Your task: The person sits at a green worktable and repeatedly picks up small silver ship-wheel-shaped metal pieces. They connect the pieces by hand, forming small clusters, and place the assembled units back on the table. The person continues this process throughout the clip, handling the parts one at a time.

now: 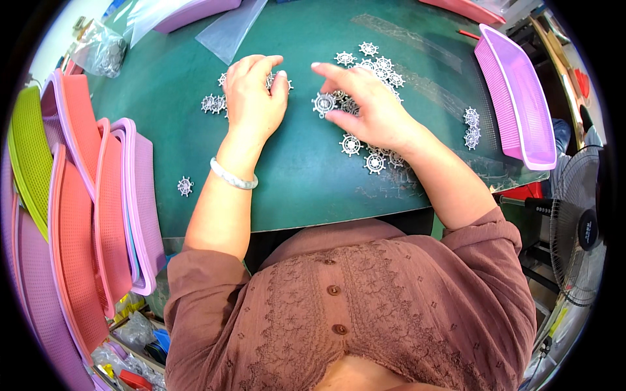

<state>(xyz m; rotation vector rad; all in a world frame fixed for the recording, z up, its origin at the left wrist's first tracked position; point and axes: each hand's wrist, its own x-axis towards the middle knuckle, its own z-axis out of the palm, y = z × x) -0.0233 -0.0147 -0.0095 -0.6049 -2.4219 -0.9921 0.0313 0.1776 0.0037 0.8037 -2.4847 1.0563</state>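
Observation:
Small silver ship's-wheel charms lie on the green table in groups. Over the left group (212,103) rests my left hand (253,94), fingers bent and thumb apart from the index finger; charms show in that gap, and the palm hides others. My right hand (365,107) is above the larger right pile (375,159), its index finger stretched out to the left. One ship's-wheel charm (324,104) sits at its thumb tip, seemingly pinched against a bent finger. More charms show under that hand, partly covered.
A single charm (185,186) lies at the near left, and a few (472,128) at the right. A purple basket (515,98) stands on the right edge. Stacked pink, purple and green baskets (78,215) crowd the left. Clear plastic bags (229,29) lie far back; a fan (577,225) stands right.

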